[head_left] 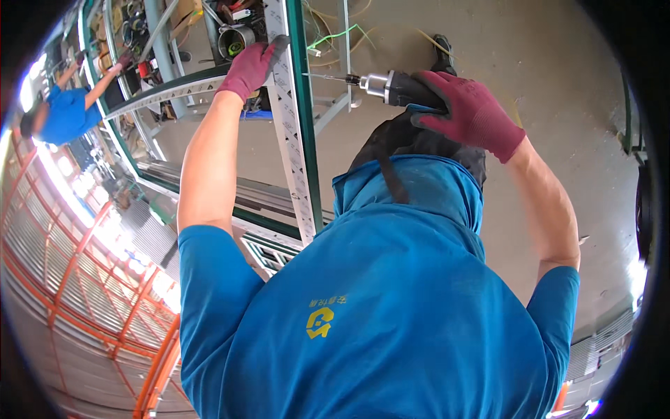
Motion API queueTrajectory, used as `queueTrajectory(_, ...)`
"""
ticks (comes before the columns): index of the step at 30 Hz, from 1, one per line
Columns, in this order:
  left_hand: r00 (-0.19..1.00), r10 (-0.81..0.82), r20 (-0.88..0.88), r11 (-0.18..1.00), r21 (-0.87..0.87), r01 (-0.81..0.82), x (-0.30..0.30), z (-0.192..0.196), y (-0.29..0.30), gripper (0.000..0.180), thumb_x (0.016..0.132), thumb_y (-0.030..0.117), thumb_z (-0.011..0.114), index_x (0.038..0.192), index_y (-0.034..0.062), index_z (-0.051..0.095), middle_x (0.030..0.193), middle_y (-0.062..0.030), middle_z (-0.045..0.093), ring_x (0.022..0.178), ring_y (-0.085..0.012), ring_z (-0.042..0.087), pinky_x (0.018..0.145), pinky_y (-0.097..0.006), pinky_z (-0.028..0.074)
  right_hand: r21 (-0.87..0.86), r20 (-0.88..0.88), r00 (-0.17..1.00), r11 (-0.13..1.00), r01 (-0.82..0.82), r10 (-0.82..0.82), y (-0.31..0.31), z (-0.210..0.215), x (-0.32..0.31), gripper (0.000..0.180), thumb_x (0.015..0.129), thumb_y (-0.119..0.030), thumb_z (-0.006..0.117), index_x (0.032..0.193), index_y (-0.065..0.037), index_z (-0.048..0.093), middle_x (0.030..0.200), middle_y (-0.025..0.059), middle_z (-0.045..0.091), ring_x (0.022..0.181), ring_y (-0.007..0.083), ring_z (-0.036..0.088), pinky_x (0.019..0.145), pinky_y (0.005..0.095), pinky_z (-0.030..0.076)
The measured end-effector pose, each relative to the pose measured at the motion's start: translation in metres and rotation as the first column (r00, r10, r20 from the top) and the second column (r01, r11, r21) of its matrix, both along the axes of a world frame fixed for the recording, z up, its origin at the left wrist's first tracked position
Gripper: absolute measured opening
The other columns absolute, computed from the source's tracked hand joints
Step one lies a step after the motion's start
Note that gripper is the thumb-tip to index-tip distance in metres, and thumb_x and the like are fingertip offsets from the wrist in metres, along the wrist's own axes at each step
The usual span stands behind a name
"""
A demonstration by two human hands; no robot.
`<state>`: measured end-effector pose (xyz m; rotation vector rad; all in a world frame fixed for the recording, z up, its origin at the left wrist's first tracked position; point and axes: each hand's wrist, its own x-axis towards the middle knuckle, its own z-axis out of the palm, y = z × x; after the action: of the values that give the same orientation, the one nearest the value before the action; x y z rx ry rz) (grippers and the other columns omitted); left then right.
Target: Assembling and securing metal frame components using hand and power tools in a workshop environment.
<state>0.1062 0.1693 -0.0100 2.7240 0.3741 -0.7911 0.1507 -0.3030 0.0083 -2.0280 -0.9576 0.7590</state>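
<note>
My right hand [471,115], in a maroon glove with a dark palm, is closed round a black and silver drill [380,86]. Its thin bit points left, with the tip at or very near the green edge of a long metal frame [287,119]; whether it touches I cannot tell. The frame's face carries a white printed film. My left hand [252,68], gloved alike, grips that same frame to the left of the bit, where a crossbar [174,89] joins it. The fingers lie over the top, and the thumb is mostly hidden.
A co-worker in a blue shirt [68,115] reaches toward the frame's far left side. Beyond the frame stands a metal bucket [236,42] among tools. A green cable [338,36] and a yellowish hose [412,29] lie on the grey floor. A support stand [343,84] is under the frame.
</note>
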Motion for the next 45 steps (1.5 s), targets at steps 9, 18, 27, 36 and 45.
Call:
queueTrajectory(9,0.994,-0.015,0.106,0.998,-0.053,0.021,0.003,0.008,-0.007,0.081,0.105,0.071,0.043,0.103,-0.0055,0.069,0.096,-0.0308,0.069,0.098,-0.0485,0.067,0.090,-0.048,0.051,-0.003,-0.025,1.000,1.000,-0.001,0.001,0.002,-0.013,0.000,0.069,0.091,-0.038,0.080,0.149,-0.008,0.056,0.129,0.0215,0.069,0.110,0.0411,0.069,0.096,0.0450,0.056)
queueTrajectory(18,0.995,-0.057,0.076,0.998,0.029,0.054,-0.010,-0.008,0.034,0.074,0.108,0.065,0.041,0.117,-0.0057,0.063,0.108,-0.0325,0.066,0.100,-0.0479,0.063,0.091,-0.048,0.050,0.058,-0.056,0.998,0.997,0.043,-0.040,0.005,-0.033,-0.004,0.070,0.089,-0.035,0.081,0.147,-0.006,0.056,0.121,0.0216,0.070,0.102,0.0392,0.071,0.091,0.0439,0.057)
queueTrajectory(27,0.975,0.194,0.106,0.975,-0.128,-0.181,-0.020,-0.015,0.038,0.073,0.108,0.065,0.045,0.119,-0.0051,0.061,0.104,-0.0202,0.068,0.096,-0.0288,0.064,0.090,-0.041,0.051,0.135,-0.072,0.997,0.990,0.033,-0.023,0.008,-0.045,0.002,0.068,0.088,-0.034,0.084,0.145,-0.007,0.058,0.117,0.0188,0.072,0.101,0.0380,0.073,0.091,0.0445,0.058)
queueTrajectory(36,0.940,0.340,0.041,0.906,-0.282,-0.315,-0.026,-0.021,0.068,0.079,0.105,0.072,0.041,0.118,-0.0027,0.060,0.094,-0.0060,0.063,0.087,-0.0165,0.058,0.080,-0.036,0.051,0.099,-0.069,0.997,0.995,0.027,-0.020,0.012,-0.051,-0.002,0.069,0.089,-0.037,0.082,0.146,-0.007,0.056,0.116,0.0172,0.072,0.101,0.0367,0.073,0.090,0.0440,0.059)
queueTrajectory(45,0.969,0.233,0.077,0.960,-0.179,-0.217,-0.021,-0.007,0.041,0.075,0.107,0.069,0.040,0.121,-0.0014,0.059,0.100,-0.0058,0.063,0.091,-0.0162,0.056,0.085,-0.034,0.049,0.151,-0.108,0.994,0.988,0.016,0.000,0.010,-0.052,0.002,0.064,0.089,-0.035,0.083,0.141,-0.006,0.059,0.113,0.0181,0.072,0.099,0.0373,0.073,0.088,0.0445,0.059)
